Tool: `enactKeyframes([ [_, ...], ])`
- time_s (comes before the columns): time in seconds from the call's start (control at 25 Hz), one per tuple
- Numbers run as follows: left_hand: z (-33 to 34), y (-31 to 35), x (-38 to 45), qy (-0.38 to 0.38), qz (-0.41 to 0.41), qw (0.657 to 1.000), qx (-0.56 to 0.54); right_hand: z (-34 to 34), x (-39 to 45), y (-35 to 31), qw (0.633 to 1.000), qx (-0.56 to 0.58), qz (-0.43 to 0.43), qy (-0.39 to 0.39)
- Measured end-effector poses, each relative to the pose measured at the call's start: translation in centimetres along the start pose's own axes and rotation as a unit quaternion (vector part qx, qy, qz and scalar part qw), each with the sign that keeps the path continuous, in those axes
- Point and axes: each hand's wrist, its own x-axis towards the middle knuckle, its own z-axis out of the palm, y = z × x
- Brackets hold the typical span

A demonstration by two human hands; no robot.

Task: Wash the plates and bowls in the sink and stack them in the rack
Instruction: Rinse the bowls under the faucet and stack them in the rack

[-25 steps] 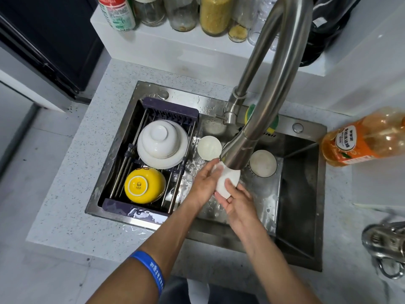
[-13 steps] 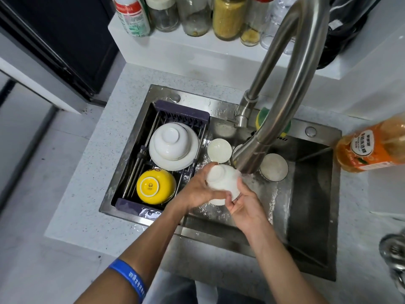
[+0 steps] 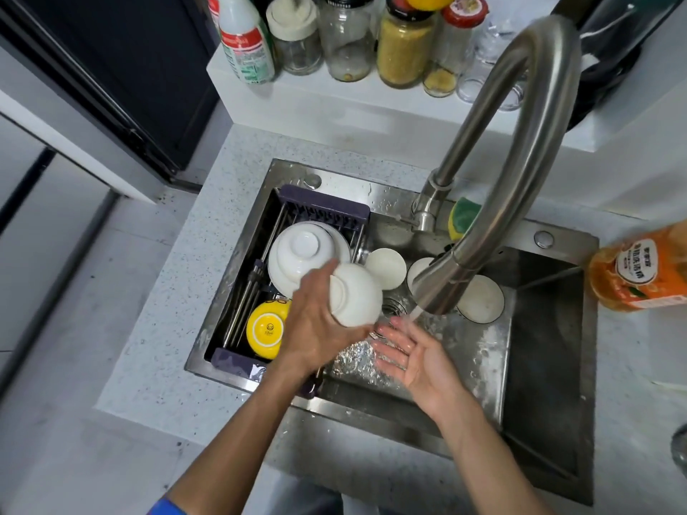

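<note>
My left hand (image 3: 316, 325) grips a small white bowl (image 3: 357, 297), turned on its side, above the edge between the rack and the sink basin. My right hand (image 3: 412, 356) lies open, palm up, under the running water just right of the bowl and holds nothing. The dark rack (image 3: 323, 204) sits in the left part of the steel sink (image 3: 550, 328). In it lie an upturned white bowl on a white plate (image 3: 303, 254) and an upturned yellow bowl (image 3: 265, 328). Two white dishes (image 3: 386, 267) (image 3: 481, 299) rest on the sink floor; a third is half hidden behind the faucet.
The tall steel faucet (image 3: 520, 161) arches over the basin, and water runs from its head. A green and yellow sponge (image 3: 463, 217) lies on the back rim. An orange bottle (image 3: 643, 267) lies on the right counter. Jars and bottles (image 3: 405, 46) line the shelf behind.
My right hand has let go of the white bowl and opened under the water. My left hand alone has carried the bowl left and up, toward the rack.
</note>
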Motion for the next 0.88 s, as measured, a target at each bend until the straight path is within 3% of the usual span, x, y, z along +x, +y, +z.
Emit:
enactKeyframes([
  [0.16,-4.5,-1.4,4.5,0.121,0.01,0.985,0.12,-1.4,0.3,1.4,0.999,-0.016,0.029,0.032],
  [0.64,-2.5,-4.5,9.1,0.046,-0.017,0.977,0.208,-4.7,0.8,2.9,0.996,-0.042,0.026,0.075],
  [0.76,-2.9,-4.0,8.8,0.01,-0.058,0.969,0.238,-4.6,0.9,3.2,0.995,-0.052,0.032,0.074],
  [0.88,-3.0,-2.4,5.6,0.113,0.005,0.976,0.186,-4.8,1.3,3.5,0.994,-0.054,0.038,0.083],
])
